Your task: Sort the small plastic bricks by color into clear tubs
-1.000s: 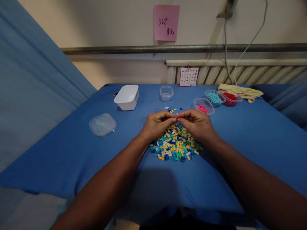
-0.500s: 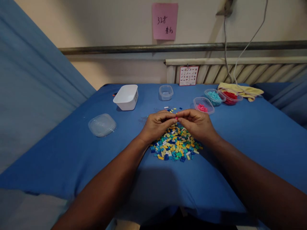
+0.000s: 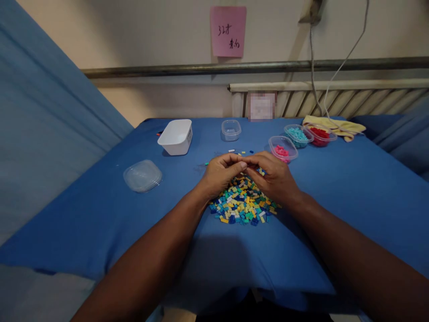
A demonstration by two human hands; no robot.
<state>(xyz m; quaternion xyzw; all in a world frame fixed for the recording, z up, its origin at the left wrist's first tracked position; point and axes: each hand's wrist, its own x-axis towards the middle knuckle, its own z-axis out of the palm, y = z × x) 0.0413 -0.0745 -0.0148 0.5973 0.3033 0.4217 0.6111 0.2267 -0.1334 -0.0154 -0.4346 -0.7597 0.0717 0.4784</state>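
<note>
Both of my hands meet over the far edge of a pile of small bricks (image 3: 243, 205) in yellow, blue, green and white, heaped on the blue cloth. My left hand (image 3: 221, 173) has its fingers curled into a pinch, thumb against fingertips. My right hand (image 3: 273, 175) is curled too, its fingertips touching those of the left. Whatever sits between the fingertips is hidden now. A clear tub with pink bricks (image 3: 283, 148) stands just beyond my right hand.
On the blue-covered table (image 3: 100, 205) stand a white rectangular tub (image 3: 175, 136), an empty clear tub (image 3: 231, 129), a clear lid (image 3: 142, 175), and tubs of light-blue bricks (image 3: 298, 135) and red bricks (image 3: 320, 135). A yellow cloth (image 3: 335, 126) lies at the back right. Loose bricks (image 3: 234, 152) lie beyond the pile.
A small pink brick showed between my fingertips earlier; now the fingers have closed over it and it is hidden. Both hands have shifted slightly left and away.
</note>
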